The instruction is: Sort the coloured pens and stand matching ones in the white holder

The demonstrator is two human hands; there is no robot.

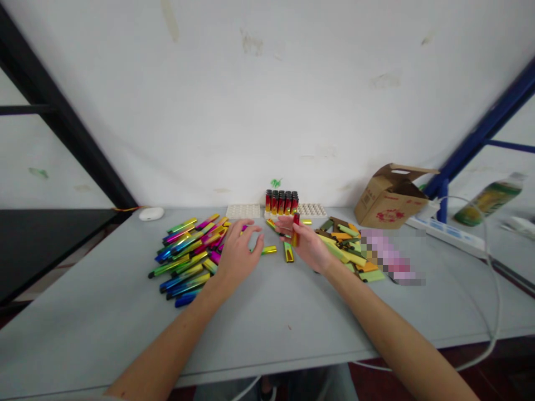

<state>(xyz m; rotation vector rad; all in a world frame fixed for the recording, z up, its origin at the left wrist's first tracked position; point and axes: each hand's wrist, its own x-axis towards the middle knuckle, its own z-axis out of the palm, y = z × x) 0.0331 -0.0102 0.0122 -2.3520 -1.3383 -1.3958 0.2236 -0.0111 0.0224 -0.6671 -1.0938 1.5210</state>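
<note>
My right hand (pixel 311 245) pinches a red-and-yellow shiny tube (pixel 296 220), held upright with its dark top up. My left hand (pixel 240 248) hovers beside it with fingers apart and nothing visible in them. To its left lies a pile of glossy tubes (pixel 184 248) in blue, green, yellow and magenta. Similar red-and-yellow tubes with black tops (pixel 282 202) stand in rows in a white rack behind the hands. Between my hands, a yellow-green tube (pixel 270 250) and another yellow tube (pixel 288 253) lie on the table.
Flat yellow, green and orange pieces (pixel 355 257) are heaped at right. White perforated racks (pixel 243 211) line the wall. A cardboard box (pixel 388 203), a power strip (pixel 451 234), a bottle (pixel 489 199) and a blurred pink item (pixel 388 256) sit further right. A white case (pixel 151 214) lies back left.
</note>
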